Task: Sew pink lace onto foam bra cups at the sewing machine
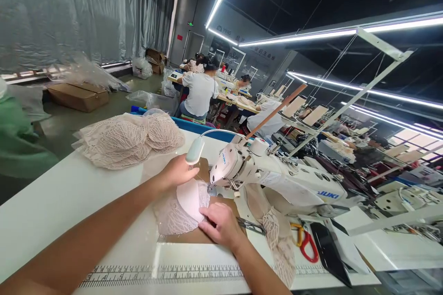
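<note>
A pale pink lace bra cup piece (185, 205) lies on the white table (62, 193) under the needle of a white Juki sewing machine (277, 177). My left hand (178, 170) rests on the far edge of the piece, fingers curled over it. My right hand (219, 226) presses the near edge, fingers bent and pinching the fabric beside the needle. More lace (273, 235) trails off to the right under the machine arm.
A heap of lace pieces (128, 138) sits at the table's back left. Red-handled scissors (306, 242) and a dark phone (328, 251) lie to the right. A printed ruler (162, 276) runs along the front edge. Other people sew at benches behind.
</note>
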Motion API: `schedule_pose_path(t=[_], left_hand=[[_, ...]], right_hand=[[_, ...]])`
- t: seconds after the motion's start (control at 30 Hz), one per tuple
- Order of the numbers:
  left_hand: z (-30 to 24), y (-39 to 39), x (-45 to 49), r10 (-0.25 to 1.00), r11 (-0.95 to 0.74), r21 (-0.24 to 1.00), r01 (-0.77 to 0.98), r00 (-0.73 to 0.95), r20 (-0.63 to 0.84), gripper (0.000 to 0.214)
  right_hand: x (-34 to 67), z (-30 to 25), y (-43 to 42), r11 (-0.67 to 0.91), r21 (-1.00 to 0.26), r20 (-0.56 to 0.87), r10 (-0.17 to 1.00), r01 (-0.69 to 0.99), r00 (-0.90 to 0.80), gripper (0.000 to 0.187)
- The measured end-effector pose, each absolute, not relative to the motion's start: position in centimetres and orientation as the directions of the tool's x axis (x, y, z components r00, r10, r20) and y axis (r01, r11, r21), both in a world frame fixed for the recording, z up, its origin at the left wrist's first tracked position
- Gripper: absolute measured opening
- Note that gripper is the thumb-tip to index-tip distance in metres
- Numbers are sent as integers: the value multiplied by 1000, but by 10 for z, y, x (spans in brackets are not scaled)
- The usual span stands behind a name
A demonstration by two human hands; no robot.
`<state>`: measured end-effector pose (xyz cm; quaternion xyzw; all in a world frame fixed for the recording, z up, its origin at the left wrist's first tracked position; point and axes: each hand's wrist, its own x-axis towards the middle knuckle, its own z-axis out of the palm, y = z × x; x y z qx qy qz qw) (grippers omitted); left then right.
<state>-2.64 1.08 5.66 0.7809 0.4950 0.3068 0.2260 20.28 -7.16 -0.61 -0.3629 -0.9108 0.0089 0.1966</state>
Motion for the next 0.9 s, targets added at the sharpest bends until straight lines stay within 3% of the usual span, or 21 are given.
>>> schedule_pose_path(t=[0.13,0.27,0.47,0.67,0.8,0.9], left_hand=[[60,7,-32,916,-393,600,697,351,193,42],[56,6,-44,899,-338,562,755,435,-43,39],[26,18,-42,782,-79,776,626,522,-341,31],[17,15,-35,810,-39,814,580,495,-314,28],[24,10,-28,792,-35,732,680,466,-395,28],[30,10,-25,782,-68,635,770,437,-446,23]], right_hand=[[205,-5,-70,758,-154,350,642,634,-682,29],[208,-4,-69,779,-175,335,623,603,-707,32],[214,-6,-66,768,-296,283,638,568,-716,34],[217,-4,-68,770,-286,224,633,571,-741,37],[219,-4,-69,735,-268,229,677,623,-700,47],[220,-4,-70,713,-264,214,700,650,-681,44]])
